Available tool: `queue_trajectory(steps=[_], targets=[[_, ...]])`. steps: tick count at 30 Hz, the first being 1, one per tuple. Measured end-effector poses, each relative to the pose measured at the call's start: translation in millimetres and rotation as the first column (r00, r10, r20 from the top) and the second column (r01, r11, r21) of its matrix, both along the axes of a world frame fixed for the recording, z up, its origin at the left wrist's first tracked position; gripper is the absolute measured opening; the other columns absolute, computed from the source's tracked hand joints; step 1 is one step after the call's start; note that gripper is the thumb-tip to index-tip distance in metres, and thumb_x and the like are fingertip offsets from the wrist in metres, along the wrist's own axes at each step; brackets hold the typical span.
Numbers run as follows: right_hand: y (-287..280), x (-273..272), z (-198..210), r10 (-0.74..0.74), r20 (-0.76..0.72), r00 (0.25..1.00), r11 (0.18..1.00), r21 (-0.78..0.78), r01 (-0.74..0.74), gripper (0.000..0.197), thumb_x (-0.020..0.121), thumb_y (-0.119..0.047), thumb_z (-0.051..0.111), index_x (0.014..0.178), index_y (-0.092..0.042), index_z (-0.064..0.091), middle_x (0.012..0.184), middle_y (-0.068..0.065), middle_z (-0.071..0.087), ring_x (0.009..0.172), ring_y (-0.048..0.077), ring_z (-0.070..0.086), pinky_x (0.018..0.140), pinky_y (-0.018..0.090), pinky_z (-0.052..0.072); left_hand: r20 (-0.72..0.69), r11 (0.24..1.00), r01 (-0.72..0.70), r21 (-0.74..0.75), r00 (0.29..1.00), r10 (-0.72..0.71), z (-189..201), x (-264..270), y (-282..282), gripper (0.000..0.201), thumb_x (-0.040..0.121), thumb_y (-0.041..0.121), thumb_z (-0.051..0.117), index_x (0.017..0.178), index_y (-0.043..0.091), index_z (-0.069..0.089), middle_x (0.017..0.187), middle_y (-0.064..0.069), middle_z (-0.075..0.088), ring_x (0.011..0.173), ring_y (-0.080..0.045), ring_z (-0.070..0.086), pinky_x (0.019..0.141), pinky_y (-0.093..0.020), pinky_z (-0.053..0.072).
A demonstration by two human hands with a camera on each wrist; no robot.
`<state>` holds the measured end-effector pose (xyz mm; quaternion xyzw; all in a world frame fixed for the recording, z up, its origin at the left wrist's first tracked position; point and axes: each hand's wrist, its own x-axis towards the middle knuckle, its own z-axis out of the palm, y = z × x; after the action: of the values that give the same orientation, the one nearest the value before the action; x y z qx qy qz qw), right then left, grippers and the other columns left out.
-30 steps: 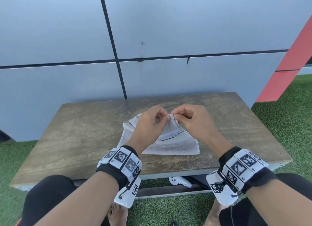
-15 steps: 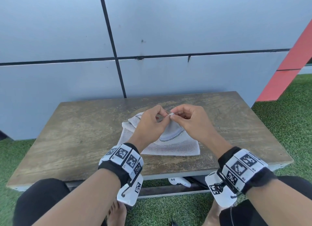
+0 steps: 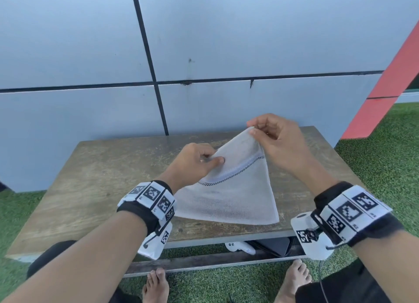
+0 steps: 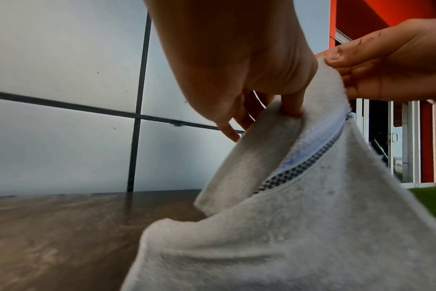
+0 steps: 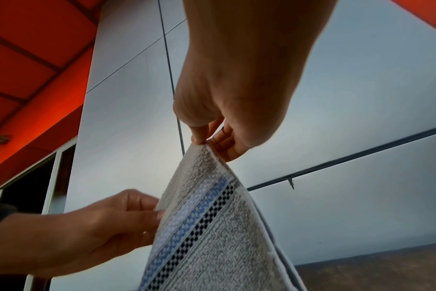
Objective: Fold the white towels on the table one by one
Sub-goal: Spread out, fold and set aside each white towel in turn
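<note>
The white terry towel with a blue and black checked stripe (image 3: pixel 235 189) was lifted into a peak, its lower edge resting on the worn wooden table (image 3: pixel 95 178). The right hand (image 3: pixel 275 139) pinched the top corner; the left hand (image 3: pixel 195 161) pinched the edge lower down. To do this well, the left hand should probably slide along that edge to the next corner, keeping the cloth taut.

A white towel (image 3: pixel 229 198) with a blue-and-black checked stripe rises in a peak, its lower edge resting near the table's (image 3: pixel 95 178) front edge.
</note>
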<state>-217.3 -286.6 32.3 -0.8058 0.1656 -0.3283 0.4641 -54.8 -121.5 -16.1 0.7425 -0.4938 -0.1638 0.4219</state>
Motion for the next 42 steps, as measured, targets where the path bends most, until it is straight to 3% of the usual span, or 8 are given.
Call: queue_trajectory(steps=[5,9,16,23,26,32,39,42], targets=[[-15.5,-1.6,11.4,-0.072,0.072,0.995,0.997,0.011,0.072,0.012,0.092,-0.005,0.068,0.097,-0.016,0.071,0.087,0.001,0.07,0.077,0.005,0.063,0.075,0.016,0.05,0.049,0.994,-0.06,0.092,0.997,0.056,7.3,18.6,15.4,0.035,0.093,0.03,0.068,0.069,0.005,0.063,0.089,-0.003,0.066,0.079,-0.036,0.065,0.068,-0.043,0.056],[-22.9,3.0,17.5,-0.125,0.148,0.981,0.992,0.02,0.123,0.02,0.092,-0.009,0.069,0.092,-0.029,0.07,0.089,0.003,0.07,0.078,0.008,0.062,0.078,0.022,0.051,0.282,0.994,-0.039,0.106,0.959,0.008,12.3,31.5,34.0,0.022,0.095,0.026,0.065,0.075,0.02,0.06,0.084,0.002,0.061,0.076,-0.02,0.06,0.07,-0.021,0.047],[-33.5,13.0,26.8,-0.241,0.198,0.95,0.969,0.097,0.225,0.013,0.092,-0.014,0.068,0.093,-0.026,0.073,0.09,0.002,0.071,0.079,0.01,0.061,0.077,0.025,0.051,0.497,0.982,-0.1,0.158,0.868,0.008,18.8,55.1,62.0,0.026,0.099,0.02,0.056,0.078,0.005,0.057,0.077,-0.004,0.056,0.068,-0.018,0.049,0.064,-0.028,0.029],[-44.8,17.1,29.5,-0.297,0.103,0.949,0.955,0.03,0.296,0.01,0.093,-0.015,0.067,0.1,-0.019,0.073,0.098,0.009,0.074,0.083,0.015,0.064,0.085,0.031,0.054,0.517,0.984,-0.136,0.113,0.854,0.059,38.3,62.9,80.9,0.024,0.101,0.02,0.053,0.082,0.008,0.061,0.072,0.002,0.06,0.065,-0.008,0.053,0.058,-0.021,0.035],[-47.6,19.5,31.3,-0.309,0.065,0.949,0.951,0.001,0.309,0.013,0.095,-0.015,0.064,0.104,-0.018,0.074,0.098,0.006,0.073,0.085,0.013,0.064,0.083,0.025,0.053,0.522,0.988,-0.097,0.12,0.853,0.02,50.0,61.2,84.8,0.02,0.104,0.015,0.048,0.085,0.018,0.056,0.068,0.015,0.052,0.063,0.003,0.051,0.059,-0.016,0.036],[-56.4,21.5,38.3,-0.341,-0.001,0.94,0.935,-0.107,0.339,0.015,0.097,-0.011,0.062,0.106,-0.011,0.074,0.094,0.002,0.069,0.073,-0.001,0.057,0.067,0.0,0.044,0.547,0.988,-0.031,0.153,0.835,-0.058,71.3,63.8,91.1,0.017,0.106,0.018,0.043,0.098,0.015,0.058,0.061,0.001,0.048,0.051,-0.015,0.042,0.05,-0.028,0.037],[-67.0,32.1,44.9,-0.373,-0.088,0.923,0.922,-0.146,0.359,0.014,0.097,-0.01,0.061,0.105,-0.009,0.072,0.095,0.005,0.068,0.084,0.014,0.059,0.079,0.023,0.044,0.526,0.979,-0.049,0.199,0.848,-0.065,87.5,76.2,86.6,0.014,0.105,0.022,0.043,0.12,0.022,0.042,0.068,0.001,0.055,0.058,-0.014,0.049,0.058,-0.03,0.042],[-77.2,43.9,50.1,-0.368,-0.129,0.921,0.924,-0.16,0.347,0.011,0.095,-0.011,0.061,0.1,-0.011,0.072,0.091,0.006,0.069,0.086,0.021,0.064,0.085,0.032,0.05,0.552,0.976,-0.128,0.174,0.834,0.01,98.6,90.4,75.4,0.014,0.103,0.019,0.05,0.115,0.014,0.055,0.073,0.005,0.061,0.064,-0.007,0.054,0.06,-0.023,0.039]])
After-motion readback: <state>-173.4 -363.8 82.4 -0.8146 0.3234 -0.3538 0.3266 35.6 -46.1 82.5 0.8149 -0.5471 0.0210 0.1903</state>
